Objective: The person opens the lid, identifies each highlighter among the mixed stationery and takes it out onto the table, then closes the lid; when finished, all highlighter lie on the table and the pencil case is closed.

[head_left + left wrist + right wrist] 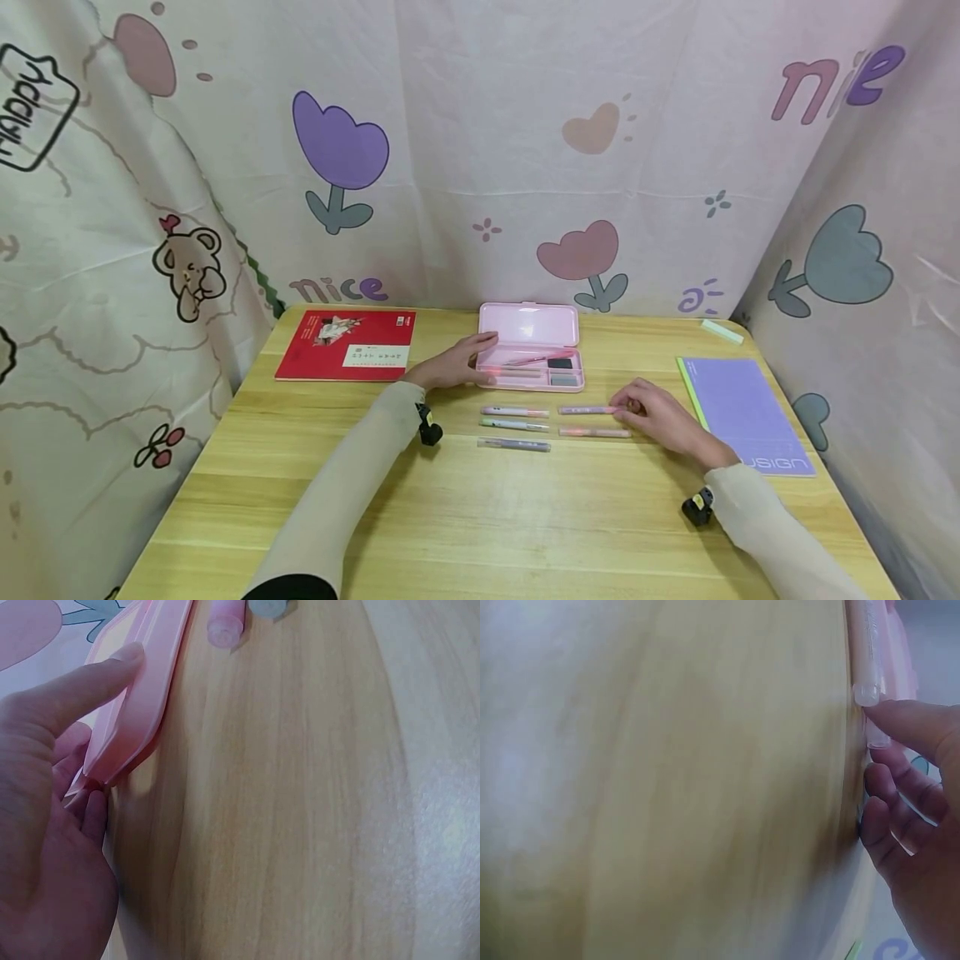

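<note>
Where the wooden tabletop (525,533) meets the printed cloth (450,167) at far left, I see on my head feed a red booklet (307,358) lying flat, a white label on its cover. Just right of it reaches my left hand (453,364), grasping the left end of a pink pencil case (536,388). The left wrist feed gives me the thumb across the case's front wall and the other fingers curled round its end.

The case stands at the back of the table, its lid (528,325) raised behind it. Inside I make out a slim pink pen (528,361), a black block (559,363) and a grey block (564,380).

In front of the case, three pens lie one below another: a pink-tinted pen (514,412), a green-ended pen (514,425) and a grey-barrelled pen (513,445). To their right, in a second column, are a lilac pen (585,410) and, below it, a peach pen (595,432). My right hand (660,412) pinches the lilac pen by its right end.

Beyond that hand lies a purple notebook (742,400) with a green spine edge; a pale green stick (722,332) rests near the back right corner.
</note>
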